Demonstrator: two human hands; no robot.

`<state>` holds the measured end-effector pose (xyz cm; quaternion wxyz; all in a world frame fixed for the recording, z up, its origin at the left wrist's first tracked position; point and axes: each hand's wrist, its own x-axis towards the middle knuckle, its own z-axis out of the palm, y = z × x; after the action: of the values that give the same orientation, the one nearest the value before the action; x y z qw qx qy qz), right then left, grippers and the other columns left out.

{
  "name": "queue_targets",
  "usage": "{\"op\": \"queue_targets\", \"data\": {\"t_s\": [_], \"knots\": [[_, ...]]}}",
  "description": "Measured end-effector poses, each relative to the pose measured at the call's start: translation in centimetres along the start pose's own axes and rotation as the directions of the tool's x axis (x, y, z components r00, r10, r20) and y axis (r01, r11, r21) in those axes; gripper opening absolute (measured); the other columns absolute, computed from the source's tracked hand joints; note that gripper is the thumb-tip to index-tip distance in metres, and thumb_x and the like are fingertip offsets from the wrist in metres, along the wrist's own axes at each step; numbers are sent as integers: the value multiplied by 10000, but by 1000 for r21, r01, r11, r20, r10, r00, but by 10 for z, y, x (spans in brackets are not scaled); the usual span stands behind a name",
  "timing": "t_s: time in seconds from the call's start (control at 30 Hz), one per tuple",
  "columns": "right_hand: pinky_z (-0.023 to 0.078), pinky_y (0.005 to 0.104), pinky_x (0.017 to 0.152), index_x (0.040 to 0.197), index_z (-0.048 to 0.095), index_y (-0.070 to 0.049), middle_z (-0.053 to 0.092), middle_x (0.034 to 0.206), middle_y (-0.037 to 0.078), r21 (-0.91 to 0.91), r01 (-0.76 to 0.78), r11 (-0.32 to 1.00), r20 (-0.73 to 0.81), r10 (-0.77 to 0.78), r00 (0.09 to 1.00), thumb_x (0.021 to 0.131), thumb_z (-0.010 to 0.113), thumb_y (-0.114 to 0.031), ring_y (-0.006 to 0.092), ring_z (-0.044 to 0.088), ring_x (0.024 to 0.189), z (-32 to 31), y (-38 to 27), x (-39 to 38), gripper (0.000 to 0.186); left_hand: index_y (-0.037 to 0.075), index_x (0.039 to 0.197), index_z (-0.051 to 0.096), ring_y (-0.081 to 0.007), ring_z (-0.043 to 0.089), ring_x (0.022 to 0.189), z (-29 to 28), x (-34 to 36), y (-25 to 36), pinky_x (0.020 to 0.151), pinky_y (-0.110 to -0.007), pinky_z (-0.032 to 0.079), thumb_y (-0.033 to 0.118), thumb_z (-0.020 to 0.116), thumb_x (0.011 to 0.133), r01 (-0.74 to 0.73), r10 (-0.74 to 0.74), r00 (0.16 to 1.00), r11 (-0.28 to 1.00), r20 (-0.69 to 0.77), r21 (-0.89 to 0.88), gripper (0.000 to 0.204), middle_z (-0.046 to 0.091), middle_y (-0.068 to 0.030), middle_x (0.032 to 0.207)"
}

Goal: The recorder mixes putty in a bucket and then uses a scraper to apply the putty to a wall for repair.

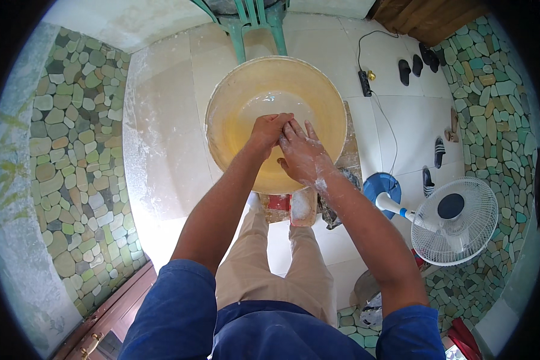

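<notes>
Both hands are together over a large round yellowish tub (222,96), whose bottom looks pale and shiny. My left hand (269,133) is closed round the fingertips of my right hand (306,155). The right hand is stretched out, its fingers partly spread, with white residue smeared over its back and wrist. No tool shows in either hand; what lies between the touching fingers is hidden. Just below the tub's near rim is a pinkish block-like thing (303,207) coated in white, beside a red piece (279,202).
A green plastic chair (237,39) stands behind the tub. On the right are a white fan (453,222) with a blue base, a black power strip (365,84) with cable, and several slippers (404,72). A crumpled dark bag (329,213) lies by my right forearm.
</notes>
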<state>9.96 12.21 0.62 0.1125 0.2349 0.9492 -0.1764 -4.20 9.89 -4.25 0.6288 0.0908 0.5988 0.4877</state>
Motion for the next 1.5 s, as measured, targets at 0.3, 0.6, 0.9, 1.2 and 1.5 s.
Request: {"op": "queue_targets", "data": {"t_s": [0.3,0.6,0.9,1.2,1.5], "knots": [[245,541,1145,1360,481,-21,395,1469,144,76,57,995,-214,-40,976,842,666,-191,304,278,1428,1,5,-20,576,96,1102,623,-161,631,839,-6,-9,-3,701,-309,525,323,494,994,136,-101,979,971,178,-199,282,658,-36,956],[372,457,1081,1258,598,-74,491,1395,139,418,103,903,-498,132,857,898,622,-140,347,410,1339,-14,-5,-81,366,88,1156,615,-167,639,918,-15,-55,9,802,-296,493,313,469,1010,-126,133,991,970,-20,206,306,669,-58,1027],[496,284,867,1134,630,27,679,1008,122,968,216,125,-230,781,581,985,551,-145,165,641,936,51,10,-157,242,-2,931,586,-203,609,784,5,-137,3,735,-332,485,313,417,1038,-378,382,921,923,70,-66,372,626,-120,854],[513,311,795,1119,635,9,693,980,125,955,-281,98,135,700,701,941,554,-108,193,666,868,217,10,-144,228,12,1150,570,-115,570,721,46,-162,-103,708,-264,466,125,416,1014,-151,48,913,962,406,226,234,596,-66,787],[509,339,880,1180,619,0,683,1094,170,924,-382,12,254,728,637,926,559,-112,238,663,1007,270,5,-150,284,54,1197,581,-189,636,924,-14,-66,-277,823,-323,498,102,620,882,-98,103,994,853,20,513,321,658,-86,974]]}}
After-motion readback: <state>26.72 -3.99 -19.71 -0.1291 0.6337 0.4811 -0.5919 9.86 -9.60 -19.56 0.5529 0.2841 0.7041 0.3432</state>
